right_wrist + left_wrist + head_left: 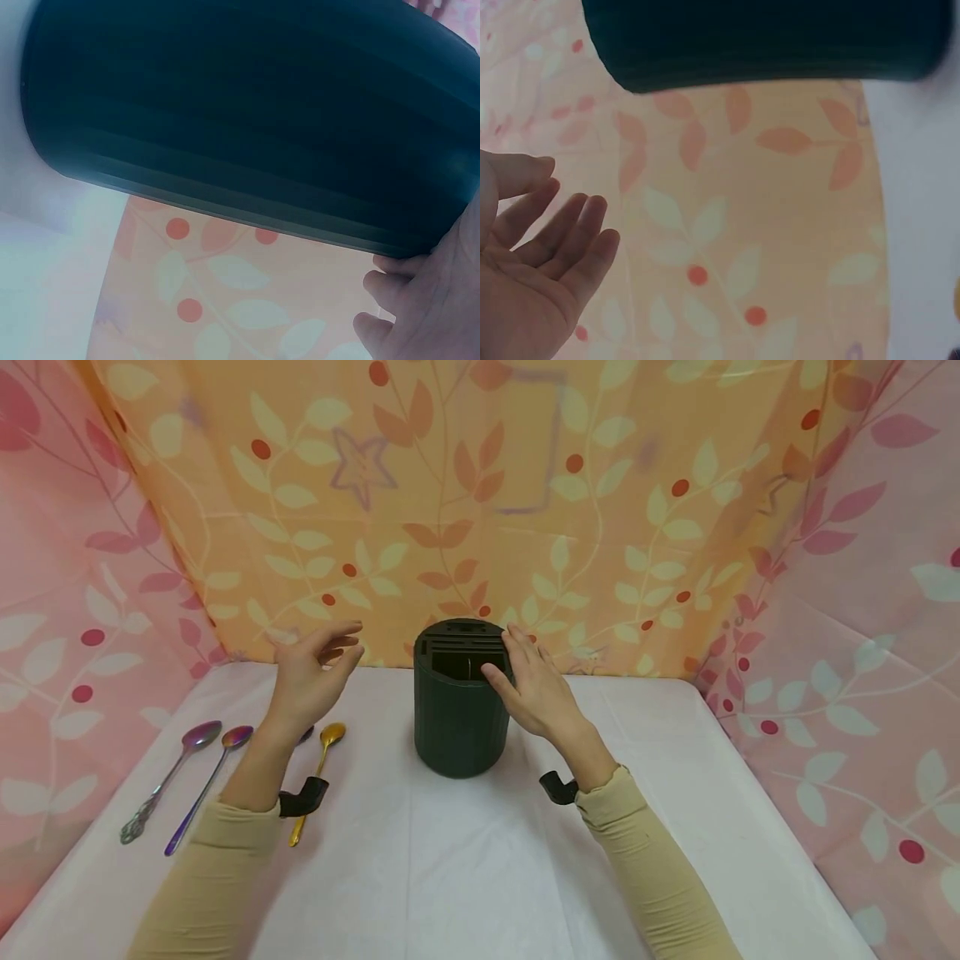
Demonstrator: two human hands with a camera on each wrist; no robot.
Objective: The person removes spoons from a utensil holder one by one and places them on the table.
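A dark green cylindrical utensil holder (pixel 460 727) stands upright on the white cloth, its slotted top and open compartment facing up. My right hand (pixel 542 689) rests against the right side of its rim, fingers extended toward the back and thumb over the front right edge. In the right wrist view its fingers (pixel 390 283) show beside the holder wall. My left hand (pixel 311 672) is raised to the left of the holder, apart from it, with loosely bent fingers and nothing in them; the left wrist view shows its palm (pixel 532 292).
To the left lie an ornate-handled spoon (pixel 157 797), a purple spoon (pixel 202 797) and a gold spoon (pixel 331 735). Another spoon is mostly hidden behind my left forearm. Patterned cloth (pixel 465 485) walls the table at the back and both sides.
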